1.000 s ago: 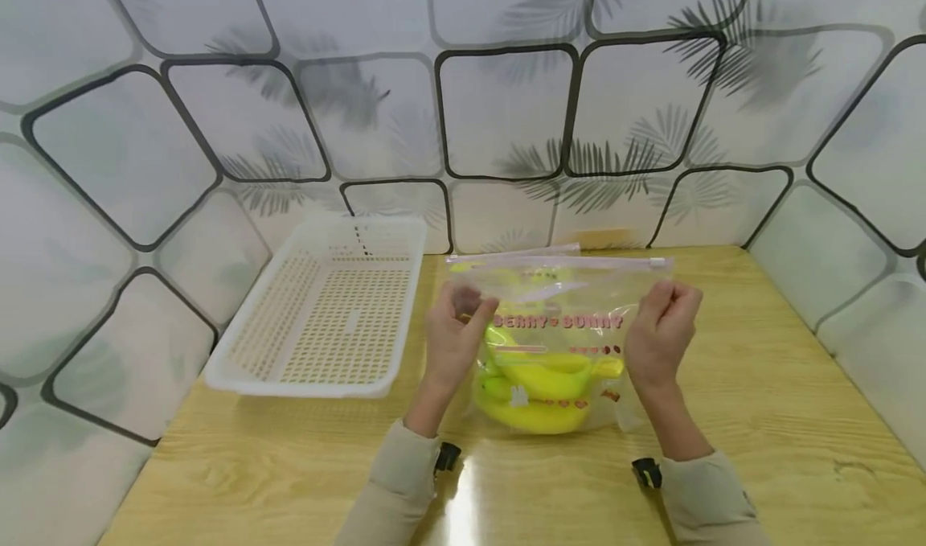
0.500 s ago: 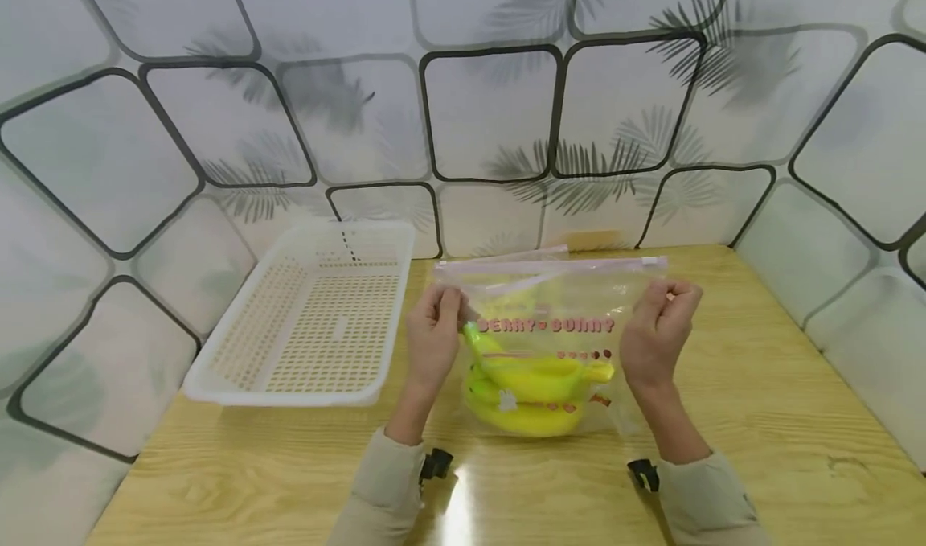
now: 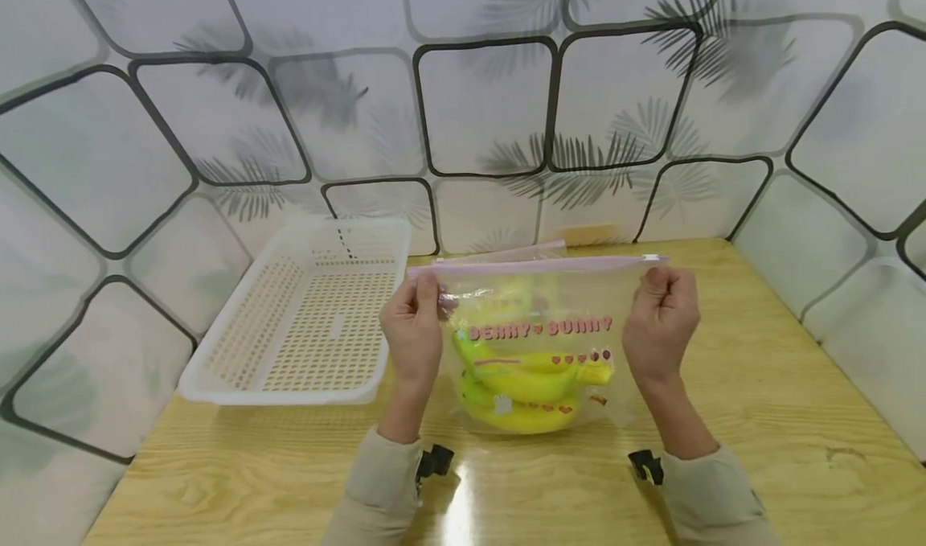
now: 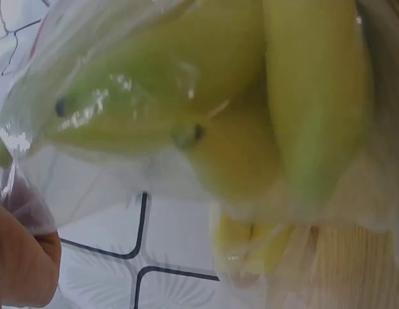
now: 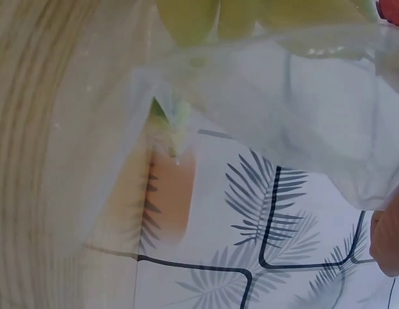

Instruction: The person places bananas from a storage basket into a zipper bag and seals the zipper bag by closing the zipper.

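A clear slider zip bag (image 3: 579, 297) printed "BERRY BUNNY" is stretched between both hands in the head view. Several bananas (image 3: 531, 381) lie in its lower part. My left hand (image 3: 412, 329) pinches its upper left edge just below the pink zip strip. At the upper right edge, my right hand (image 3: 661, 325) grips the plastic below the white slider (image 3: 650, 258). The left wrist view shows bananas (image 4: 161, 90) close up through the plastic, with part of the left hand (image 4: 22, 257). Only a bit of the right hand (image 5: 390, 235) appears in the right wrist view.
A white perforated plastic basket (image 3: 325, 329) stands to the left on the wooden table (image 3: 239, 465). Behind the held bag is another pink-stripped bag (image 3: 542, 250) with something yellow in it, partly hidden. A patterned backdrop (image 3: 485, 112) encloses the table's back and sides.
My left hand has moved left and up to the bag's top corner, pulling the top edge wider and tauter. The right hand has stayed nearly in place. The head view has shifted slightly.
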`<state>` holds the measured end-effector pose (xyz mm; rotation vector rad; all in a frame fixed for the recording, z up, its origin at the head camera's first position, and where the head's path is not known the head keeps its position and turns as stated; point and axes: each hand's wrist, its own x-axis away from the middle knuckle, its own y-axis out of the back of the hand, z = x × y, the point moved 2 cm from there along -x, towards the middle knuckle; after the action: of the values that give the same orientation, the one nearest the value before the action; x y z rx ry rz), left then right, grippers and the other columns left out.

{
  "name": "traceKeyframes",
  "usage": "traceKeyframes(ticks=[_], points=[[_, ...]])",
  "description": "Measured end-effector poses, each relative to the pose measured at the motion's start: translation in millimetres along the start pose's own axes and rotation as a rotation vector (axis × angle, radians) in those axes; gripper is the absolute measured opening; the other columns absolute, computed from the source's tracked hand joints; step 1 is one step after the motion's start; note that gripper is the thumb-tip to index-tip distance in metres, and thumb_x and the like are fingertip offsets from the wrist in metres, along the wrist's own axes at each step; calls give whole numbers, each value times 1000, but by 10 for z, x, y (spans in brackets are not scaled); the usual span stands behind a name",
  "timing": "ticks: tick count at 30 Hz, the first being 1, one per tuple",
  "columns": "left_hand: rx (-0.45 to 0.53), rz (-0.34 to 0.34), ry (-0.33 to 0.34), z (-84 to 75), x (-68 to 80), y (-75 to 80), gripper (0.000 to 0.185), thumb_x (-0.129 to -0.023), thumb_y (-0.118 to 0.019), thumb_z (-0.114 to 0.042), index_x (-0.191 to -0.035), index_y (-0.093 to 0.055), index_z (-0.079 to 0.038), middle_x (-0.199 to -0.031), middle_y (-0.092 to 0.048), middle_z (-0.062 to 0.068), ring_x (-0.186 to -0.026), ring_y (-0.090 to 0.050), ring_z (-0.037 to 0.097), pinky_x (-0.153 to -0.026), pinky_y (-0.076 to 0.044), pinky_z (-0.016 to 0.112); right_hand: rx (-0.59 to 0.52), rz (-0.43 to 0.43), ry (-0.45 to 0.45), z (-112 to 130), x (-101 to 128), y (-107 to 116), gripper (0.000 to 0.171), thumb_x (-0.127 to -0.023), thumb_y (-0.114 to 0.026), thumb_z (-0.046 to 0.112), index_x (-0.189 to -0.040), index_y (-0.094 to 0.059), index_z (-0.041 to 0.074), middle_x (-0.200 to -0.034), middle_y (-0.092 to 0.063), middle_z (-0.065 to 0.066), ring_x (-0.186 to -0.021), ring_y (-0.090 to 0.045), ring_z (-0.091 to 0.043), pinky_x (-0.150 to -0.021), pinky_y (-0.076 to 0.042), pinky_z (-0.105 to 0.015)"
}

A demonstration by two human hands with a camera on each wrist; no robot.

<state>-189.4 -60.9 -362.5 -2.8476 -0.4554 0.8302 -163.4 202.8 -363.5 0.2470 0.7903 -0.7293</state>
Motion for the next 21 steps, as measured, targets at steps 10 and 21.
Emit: traceKeyframes(ticks=[10, 21], points=[[-76, -170, -95, 12, 20, -67, 38, -107, -44, -15, -80, -58, 8, -66, -53, 3, -55, -50, 6, -51, -42, 17, 17, 88, -174, 181, -23, 32, 17, -106, -44, 13, -101, -57, 3, -61, -43, 5, -45, -38, -3, -42, -31, -17], [-200, -91, -368, -43, 14, -43, 20, -102, -49, 0, -88, -61, 7, -53, -51, 11, -41, -51, 17, -40, -42, 19, -65, 40, -271, 213, -76, 44, 17, -107, -40, 18, -92, -49, 15, -70, -46, 1, -51, -40, -7, -45, -33, -17]])
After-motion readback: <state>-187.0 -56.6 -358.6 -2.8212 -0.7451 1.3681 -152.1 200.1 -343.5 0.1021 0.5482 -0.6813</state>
